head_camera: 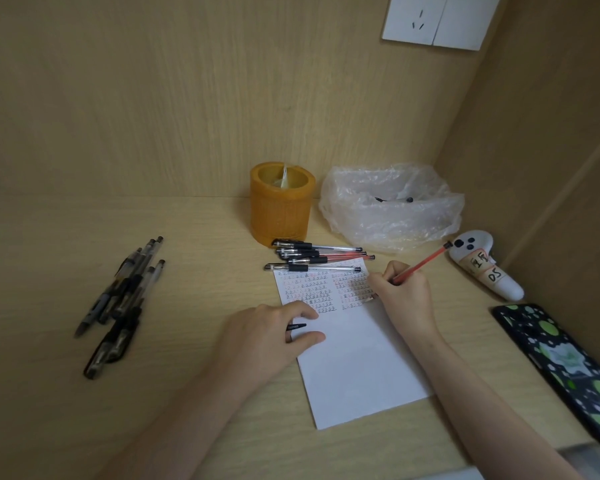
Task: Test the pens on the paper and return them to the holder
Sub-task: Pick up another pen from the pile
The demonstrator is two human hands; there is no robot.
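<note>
The right hand (400,289) is clenched around a red pen (421,266), fingers and thumb pinching the lower barrel. The pen's tip is hidden behind the hand at the right edge of the paper (354,362), and its far end tilts up and to the right. The paper is a white sheet lying slightly askew on the desk (194,258). Its far part is filled with rows of small red and black marks, and its near part is blank. The left hand (267,334) rests on the paper's left edge, its fingers curled, pinching a small black cap (297,326) between thumb and forefinger. The orange holder (281,206) stands upright at the far side of the desk against the back wall, with something pale poking up inside it. Just in front of it a row of pens (319,254) lies sideways, touching one another, the nearest one across the paper's far edge. Well to the left, a pile of dark pens (125,296) lies loose on the desk. A crumpled plastic bag (392,209) sits right of the holder, with small dark items showing through it. Further right lies a white controller (482,265) with handwritten labels, and near it a phone (561,368) in a black and green case.
</note>
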